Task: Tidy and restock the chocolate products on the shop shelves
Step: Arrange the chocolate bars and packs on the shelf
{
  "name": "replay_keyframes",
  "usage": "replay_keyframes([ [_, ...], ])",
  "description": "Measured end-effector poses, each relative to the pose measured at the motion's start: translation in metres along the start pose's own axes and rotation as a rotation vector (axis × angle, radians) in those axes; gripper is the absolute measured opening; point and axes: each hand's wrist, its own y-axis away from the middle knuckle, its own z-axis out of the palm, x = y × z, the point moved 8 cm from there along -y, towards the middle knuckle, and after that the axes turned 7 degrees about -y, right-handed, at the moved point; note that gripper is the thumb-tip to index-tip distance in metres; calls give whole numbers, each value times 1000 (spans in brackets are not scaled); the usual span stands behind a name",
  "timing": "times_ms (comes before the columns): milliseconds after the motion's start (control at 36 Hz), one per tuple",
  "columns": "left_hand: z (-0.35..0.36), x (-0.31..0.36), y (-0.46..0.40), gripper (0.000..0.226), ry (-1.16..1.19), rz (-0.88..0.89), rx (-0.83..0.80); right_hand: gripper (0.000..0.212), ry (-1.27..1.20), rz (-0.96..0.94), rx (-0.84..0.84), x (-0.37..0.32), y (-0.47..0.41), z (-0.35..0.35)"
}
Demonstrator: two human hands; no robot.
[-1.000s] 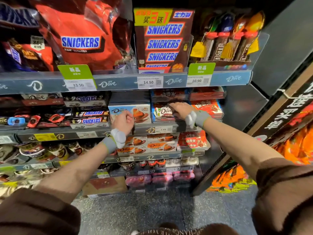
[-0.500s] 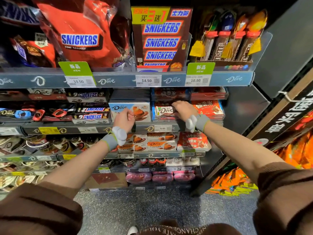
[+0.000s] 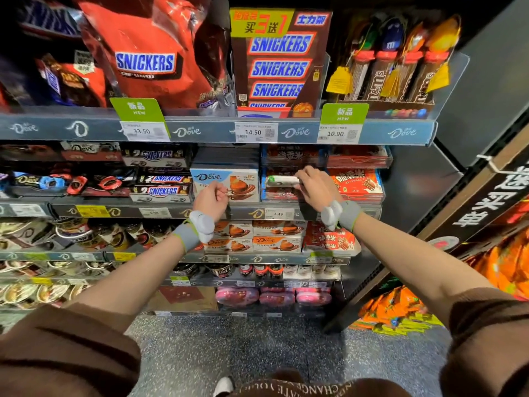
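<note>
On the second shelf (image 3: 94, 211) stands a light blue Dove chocolate box (image 3: 220, 177). My left hand (image 3: 211, 199) hovers in front of its lower edge with the fingers curled and nothing visibly in them. To the right, my right hand (image 3: 315, 186) grips a small white Dove pack (image 3: 279, 180) by its right end. The pack is tipped so that only its narrow edge shows. It sits among similar packs in a blue tray. A red rice-crisp chocolate box (image 3: 356, 183) stands right of that hand.
Snickers bars (image 3: 163, 190) fill the shelf left of the Dove box. The top shelf holds a red Snickers bag (image 3: 148, 61), a Snickers multipack (image 3: 279, 67) and M&M's tubes (image 3: 392, 78). More Dove boxes (image 3: 276, 240) sit one shelf lower. A dark panel (image 3: 415, 196) closes the right side.
My right hand has tipped the white Dove pack, so its front label no longer faces me. My left hand has slid slightly right along the Dove box.
</note>
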Motion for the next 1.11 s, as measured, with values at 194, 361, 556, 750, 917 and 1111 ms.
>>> replay_keyframes([
  [194,-14,-19,-2,25,55,-91,19,32,-81,31,119,-14,9,-22],
  [361,-17,-39,-2,21,276,-148,-14,36,-581,160,33,-26,11,-1],
  [556,-15,-69,8,14,517,-274,-83,25,-969,369,-160,-64,15,32],
  [750,-26,-97,22,12,564,-283,-137,39,-1073,481,-256,-94,33,68],
  [917,-26,-110,38,13,551,-282,-269,17,-1089,441,-237,-131,35,70],
  [1111,-27,-136,50,21,473,-218,-400,22,-1088,397,-247,-170,30,74],
])
